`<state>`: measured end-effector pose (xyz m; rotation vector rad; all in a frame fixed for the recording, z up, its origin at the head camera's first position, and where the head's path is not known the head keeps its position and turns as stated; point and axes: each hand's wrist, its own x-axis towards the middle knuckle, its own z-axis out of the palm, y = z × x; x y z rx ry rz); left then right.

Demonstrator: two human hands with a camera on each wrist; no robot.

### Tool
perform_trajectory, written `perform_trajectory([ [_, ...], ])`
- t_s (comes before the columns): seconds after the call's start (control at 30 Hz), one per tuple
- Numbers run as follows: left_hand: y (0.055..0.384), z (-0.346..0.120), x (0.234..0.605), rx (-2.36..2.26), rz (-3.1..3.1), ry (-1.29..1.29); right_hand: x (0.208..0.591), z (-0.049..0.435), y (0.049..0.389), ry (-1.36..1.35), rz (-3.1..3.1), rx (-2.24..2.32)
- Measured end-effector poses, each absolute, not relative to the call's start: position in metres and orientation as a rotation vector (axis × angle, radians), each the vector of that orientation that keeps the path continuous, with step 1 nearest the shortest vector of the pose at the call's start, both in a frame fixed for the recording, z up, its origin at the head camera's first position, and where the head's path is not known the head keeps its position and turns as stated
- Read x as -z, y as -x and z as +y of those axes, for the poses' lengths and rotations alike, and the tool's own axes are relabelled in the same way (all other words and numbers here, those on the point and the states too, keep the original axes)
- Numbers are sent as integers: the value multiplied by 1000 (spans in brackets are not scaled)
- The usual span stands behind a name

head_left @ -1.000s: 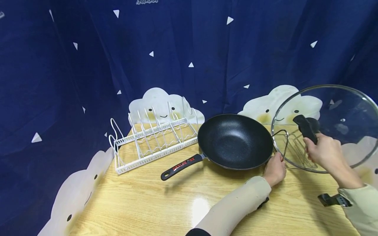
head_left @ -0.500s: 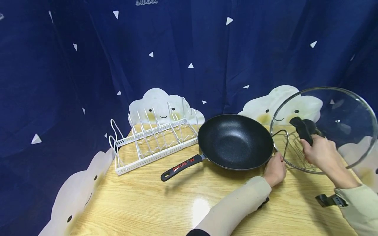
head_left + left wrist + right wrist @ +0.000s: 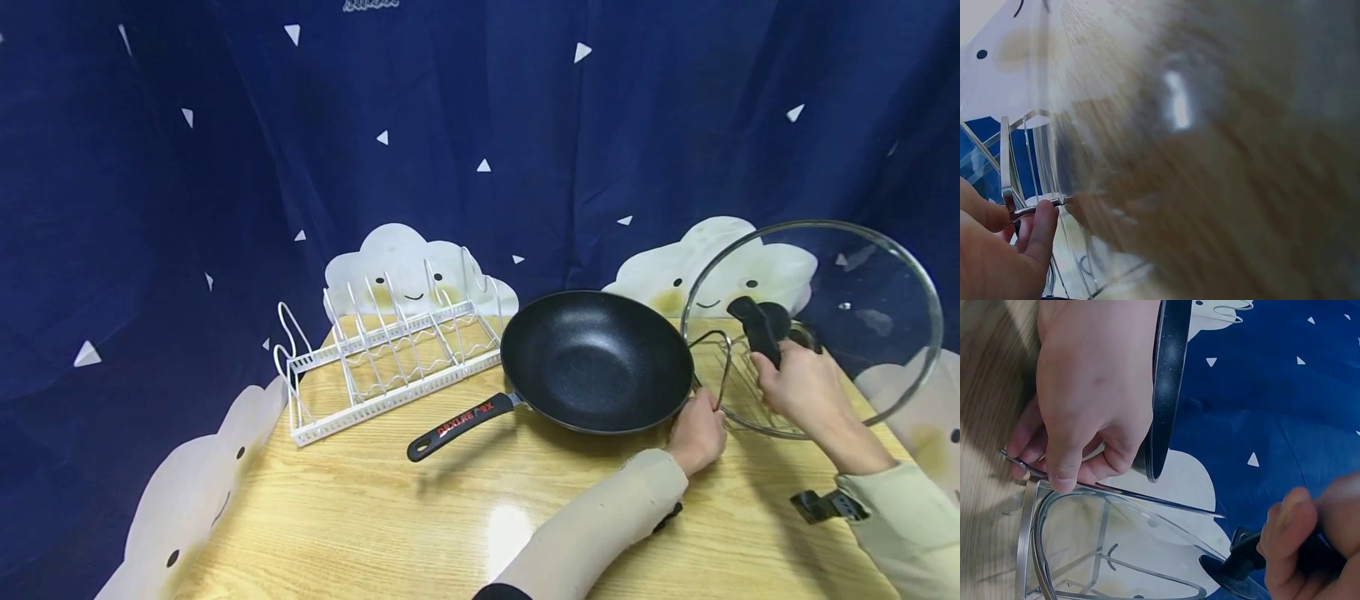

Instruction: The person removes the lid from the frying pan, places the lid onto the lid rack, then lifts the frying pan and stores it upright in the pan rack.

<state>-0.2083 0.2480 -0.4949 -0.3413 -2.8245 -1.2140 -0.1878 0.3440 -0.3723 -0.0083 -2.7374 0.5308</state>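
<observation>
My right hand [image 3: 804, 390] grips the black handle [image 3: 756, 327] of a large, clear glass lid [image 3: 862, 275] with a metal rim. The lid stands tilted on edge over a metal wire rack [image 3: 728, 358], which shows through the glass. My left hand [image 3: 697, 431] pinches the rack's wire between thumb and fingers, as the left wrist view shows on the wire frame [image 3: 1005, 156]. The lid's glass fills most of that view. In the right wrist view, the lid's lower edge sits by the rack frame [image 3: 1024, 540]; whether it rests on it I cannot tell.
A black wok [image 3: 597, 362] stands close left of my left hand, its handle [image 3: 461, 427] pointing to the front left. Farther left is a white wire rack [image 3: 397, 375] with several upright dividers. A blue curtain [image 3: 450, 100] hangs behind the wooden table [image 3: 375, 500].
My right hand and the lid have shifted a little to the left, over the metal rack. The left hand keeps its hold on the wire, and the wok stays put.
</observation>
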Motion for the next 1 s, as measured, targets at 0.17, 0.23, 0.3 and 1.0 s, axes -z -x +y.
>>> perform_trajectory([
  [0.17,210,248,496,1237,-2828,331,375,340,190,31,-2709,-542],
  [0.23,210,249,497,1236,-2826,322,376,339,191,38,-2702,-554],
  [0.3,210,249,497,1237,-2828,316,376,338,191,40,-2700,-554],
  [1.0,210,250,495,1190,-2827,326,377,343,193,149,-2770,-741],
])
